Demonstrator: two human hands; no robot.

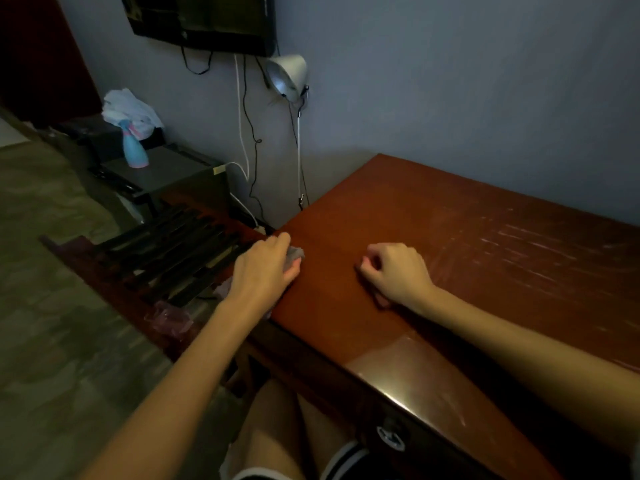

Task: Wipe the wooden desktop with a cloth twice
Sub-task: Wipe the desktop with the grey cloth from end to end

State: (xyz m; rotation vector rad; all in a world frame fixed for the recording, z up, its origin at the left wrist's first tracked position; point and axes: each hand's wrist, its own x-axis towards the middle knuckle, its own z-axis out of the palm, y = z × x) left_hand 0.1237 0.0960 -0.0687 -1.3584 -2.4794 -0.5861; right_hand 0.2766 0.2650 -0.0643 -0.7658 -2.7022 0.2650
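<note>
Wooden counter (450, 271), reddish-brown and glossy, fills the right half of the view, its front edge running just above the person's bare knees (277, 427) and dark shorts with white trim (346, 459). A metal drawer handle (391, 438) sits on the front face below that edge. Both bare forearms reach forward over the wood. The right hand (398, 275) rests on the surface near the middle, its fingers curled in toward the palm and holding nothing. The left hand (266, 268) is at the counter's left edge, its fingers closed over a small grey cloth (295, 253), which is bunched under the hand and lies against the wood right at that edge. Pale streaks (536, 244) mark the surface farther right. Left of the counter stands a low dark slatted rack (180, 251) with a crumpled pink plastic bag (169, 317) beside it on the floor (52, 306). Beyond, a blue spray bottle (133, 147) stands upright on a grey cabinet (166, 168), with a heap of white fabric (128, 109) behind it. On the grey wall a white lamp (287, 76) tilts downward, cables (249, 133) hang beside it, and a dark screen (207, 22) is mounted above.
</note>
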